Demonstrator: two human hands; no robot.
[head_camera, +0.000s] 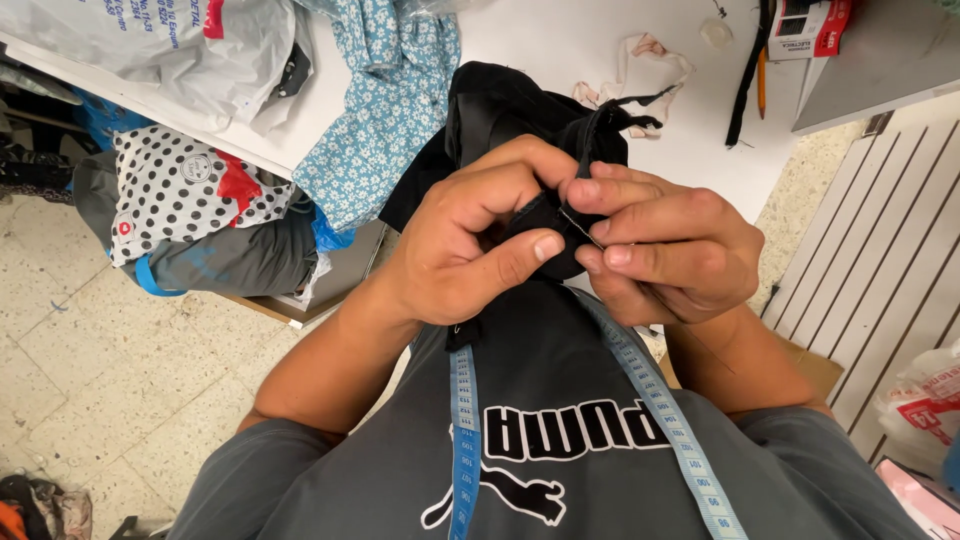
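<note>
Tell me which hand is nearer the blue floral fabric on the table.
Left. The left hand grips the black cloth just right of and below the blue floral fabric; the right hand sits farther right, holding a needle.

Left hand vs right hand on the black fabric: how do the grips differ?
The left hand bunches the black fabric under curled fingers, thumb laid flat across it; the right hand pinches a thin needle between its fingertips. The left comes in from the lower left, the right from the lower right. Both are bare and meet at the same spot.
</note>
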